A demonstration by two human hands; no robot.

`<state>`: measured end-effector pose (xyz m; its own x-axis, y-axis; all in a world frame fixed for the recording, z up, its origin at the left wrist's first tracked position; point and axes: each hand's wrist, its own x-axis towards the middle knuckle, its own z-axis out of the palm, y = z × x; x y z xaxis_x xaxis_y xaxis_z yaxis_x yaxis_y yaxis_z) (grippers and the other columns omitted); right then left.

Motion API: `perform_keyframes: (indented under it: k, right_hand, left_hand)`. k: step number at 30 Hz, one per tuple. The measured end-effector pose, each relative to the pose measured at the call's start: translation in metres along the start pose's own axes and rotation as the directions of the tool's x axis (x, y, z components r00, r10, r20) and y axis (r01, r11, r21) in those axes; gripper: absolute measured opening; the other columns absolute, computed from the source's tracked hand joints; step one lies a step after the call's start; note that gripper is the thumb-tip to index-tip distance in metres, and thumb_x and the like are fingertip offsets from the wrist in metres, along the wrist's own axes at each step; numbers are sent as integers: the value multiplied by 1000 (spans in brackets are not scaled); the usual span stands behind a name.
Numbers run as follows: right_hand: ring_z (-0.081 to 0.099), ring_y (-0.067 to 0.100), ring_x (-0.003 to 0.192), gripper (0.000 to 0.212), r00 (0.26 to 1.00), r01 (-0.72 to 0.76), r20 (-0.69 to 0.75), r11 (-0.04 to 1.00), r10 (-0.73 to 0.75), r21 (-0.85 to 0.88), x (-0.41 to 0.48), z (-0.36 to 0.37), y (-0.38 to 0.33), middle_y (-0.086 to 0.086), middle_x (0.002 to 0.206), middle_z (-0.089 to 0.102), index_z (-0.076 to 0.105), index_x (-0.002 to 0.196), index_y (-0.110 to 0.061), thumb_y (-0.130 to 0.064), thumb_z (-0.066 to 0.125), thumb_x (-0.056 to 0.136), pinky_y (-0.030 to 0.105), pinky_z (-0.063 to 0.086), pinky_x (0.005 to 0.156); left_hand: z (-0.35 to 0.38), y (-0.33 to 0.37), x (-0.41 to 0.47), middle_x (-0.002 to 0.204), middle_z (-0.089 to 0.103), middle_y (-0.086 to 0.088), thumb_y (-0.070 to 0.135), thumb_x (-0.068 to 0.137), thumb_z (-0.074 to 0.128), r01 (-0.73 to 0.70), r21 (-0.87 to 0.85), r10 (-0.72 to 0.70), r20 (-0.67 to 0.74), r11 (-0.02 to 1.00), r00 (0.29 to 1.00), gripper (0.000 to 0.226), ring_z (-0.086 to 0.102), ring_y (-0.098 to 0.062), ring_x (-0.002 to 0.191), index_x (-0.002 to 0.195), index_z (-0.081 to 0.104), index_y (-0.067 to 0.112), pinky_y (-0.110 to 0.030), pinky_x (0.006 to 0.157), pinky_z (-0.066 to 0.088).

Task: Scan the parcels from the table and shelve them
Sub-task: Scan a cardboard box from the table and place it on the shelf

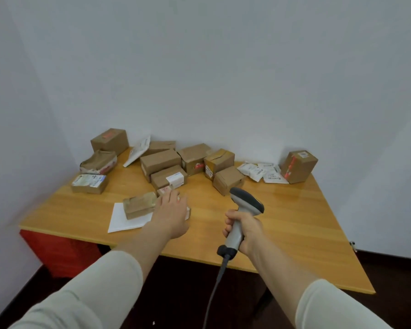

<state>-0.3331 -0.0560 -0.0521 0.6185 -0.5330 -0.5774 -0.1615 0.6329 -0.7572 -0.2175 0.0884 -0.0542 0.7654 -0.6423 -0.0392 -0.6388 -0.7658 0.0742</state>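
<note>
Several brown cardboard parcels [160,161] and white mail bags [262,172] lie along the back of the wooden table [282,217]. My left hand [170,210] lies flat, fingers apart, over a small parcel [163,191] that it mostly hides. Just left of it a tape-wrapped brown parcel [139,205] rests on a white flat envelope [121,220]. My right hand [243,227] grips a grey barcode scanner [246,201] by its handle, head pointing toward the parcels; its cable hangs down past the table's front edge.
A tall box [298,166] with red tape stands at the back right. White walls meet in a corner behind the table. A red cabinet [62,254] sits under the table's left end. The floor is dark.
</note>
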Motion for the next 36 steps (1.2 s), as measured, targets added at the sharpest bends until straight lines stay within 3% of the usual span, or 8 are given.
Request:
perform_keyframes:
  k: [3,8,15,23,29,32,36]
  right_hand:
    - [45,17,38,11,999,-47,-5,999,47,-19,51,6,-16,10,54,52,57,77,0,6,64,81,28,46,49]
    - [45,17,38,11,993,-106,51,994,107,-34,144,18,-63,9,54,53,58,78,-1,6,64,83,30,45,51]
    - [45,12,39,14,984,-134,113,989,140,-61,247,37,-152,4,54,53,56,75,-8,0,62,85,21,45,44]
    - [51,13,44,10,980,-146,120,982,160,-116,324,84,-171,5,56,60,60,82,-7,-1,68,81,26,51,48]
    - [52,13,42,18,987,-139,65,978,150,-154,375,110,-172,5,57,60,61,95,-4,-3,70,79,27,51,48]
    - [51,12,42,16,984,-151,64,973,164,-176,395,115,-170,4,56,59,62,94,-5,-3,69,80,26,50,50]
    - [52,13,44,13,988,-136,49,967,150,-217,408,115,-165,5,58,60,64,92,-5,-4,70,81,28,49,53]
  left_hand:
    - [10,2,48,152,18,-10,35,93,51,27,14,-27,21,1000,999,67,10,-30,143,148,19,15,-43,116,15]
    - [15,5,141,150,22,-9,29,86,57,133,43,-137,92,990,986,76,15,-29,140,149,16,15,-39,114,19]
    - [17,5,252,155,18,-10,35,85,61,230,12,-230,120,973,966,84,13,-28,144,151,14,16,-40,117,19]
    - [36,-24,360,153,22,-13,34,83,65,246,-15,-239,180,969,954,86,21,-33,141,150,15,12,-43,115,24]
    - [58,-51,441,159,-2,-16,60,77,66,256,-76,-224,289,964,931,118,-4,-34,147,151,-7,5,-44,119,3]
    - [67,-63,467,158,-15,-18,48,75,75,284,-91,-230,379,954,896,128,-11,-34,146,149,-20,5,-44,118,-2]
    - [80,-72,484,158,-5,-22,53,68,78,271,-31,-235,412,962,881,137,-2,-38,146,147,-25,9,-48,117,4]
